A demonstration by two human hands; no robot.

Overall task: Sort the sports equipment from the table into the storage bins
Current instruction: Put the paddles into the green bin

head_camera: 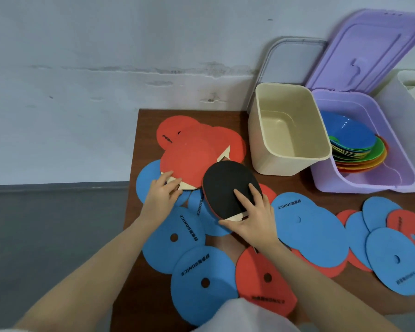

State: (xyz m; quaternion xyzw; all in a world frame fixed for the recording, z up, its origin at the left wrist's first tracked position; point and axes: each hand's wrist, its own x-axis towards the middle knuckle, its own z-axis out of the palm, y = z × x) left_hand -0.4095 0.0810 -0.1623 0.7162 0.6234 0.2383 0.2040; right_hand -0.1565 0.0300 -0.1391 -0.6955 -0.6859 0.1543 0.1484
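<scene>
A black-faced table tennis paddle (pixel 228 185) lies over flat discs near the table's middle. My right hand (pixel 254 216) grips it at the handle, fingers spread on the black rubber. To its left, a red-faced paddle (pixel 189 159) lies among other red paddles (pixel 175 130). My left hand (pixel 162 195) pinches its pale wooden handle. Blue discs (pixel 307 231) and red discs (pixel 264 279) with small holes cover the brown table (pixel 149 116). A cream bin (pixel 288 164) stands empty at the back. Beside it a purple bin (pixel 364 183) holds stacked coloured discs (pixel 355 144).
The purple bin's lid (pixel 369 51) stands open against the wall. A clear lid (pixel 295 61) leans behind the cream bin. A white container (pixel 407 97) sits at the far right. The table's left edge drops to a grey floor (pixel 53 236).
</scene>
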